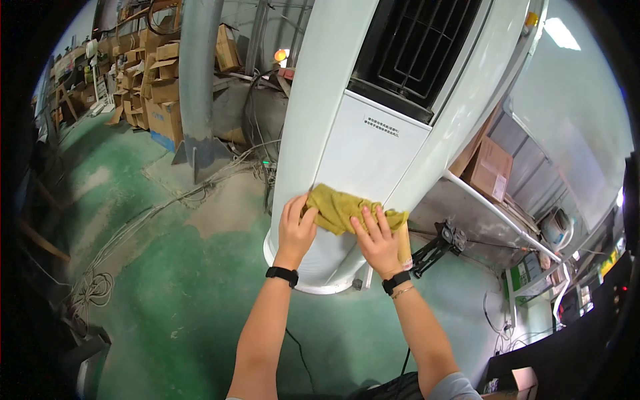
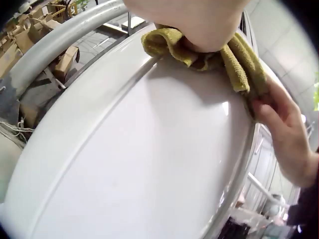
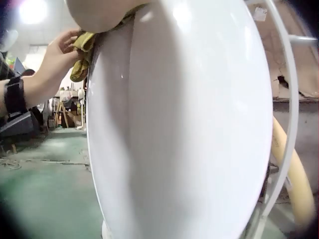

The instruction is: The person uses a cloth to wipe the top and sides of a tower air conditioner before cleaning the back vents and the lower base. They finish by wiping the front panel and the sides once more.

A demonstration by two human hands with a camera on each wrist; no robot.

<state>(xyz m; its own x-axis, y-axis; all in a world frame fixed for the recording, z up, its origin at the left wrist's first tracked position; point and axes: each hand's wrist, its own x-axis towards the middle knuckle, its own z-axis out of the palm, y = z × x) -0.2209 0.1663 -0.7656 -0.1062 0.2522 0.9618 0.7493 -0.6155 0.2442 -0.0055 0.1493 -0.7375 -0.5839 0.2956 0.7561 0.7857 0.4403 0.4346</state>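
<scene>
A crumpled yellow-green cloth (image 1: 337, 208) lies bunched across the lower front panel of a tall white floor-standing air conditioner (image 1: 363, 157). My left hand (image 1: 295, 232) grips the cloth's left end, fingers bent over it and thumb alongside. Toward the other end, my right hand (image 1: 379, 248) holds the cloth against the panel, its fingers spread over the folds. In the left wrist view, the cloth (image 2: 239, 64) hangs in thick folds beneath the left palm, and the right hand (image 2: 286, 134) has its thumb at the cloth's edge. Glossy white casing fills most of both wrist views.
A dark grille (image 1: 417, 50) sits above the panel. Left of the unit stand a grey metal column (image 1: 199, 80) and stacked cardboard boxes (image 1: 163, 93). Cables (image 1: 133, 223) trail over the green floor. On the right are a black folded stand (image 1: 437, 247) and a white-framed rack (image 1: 500, 217).
</scene>
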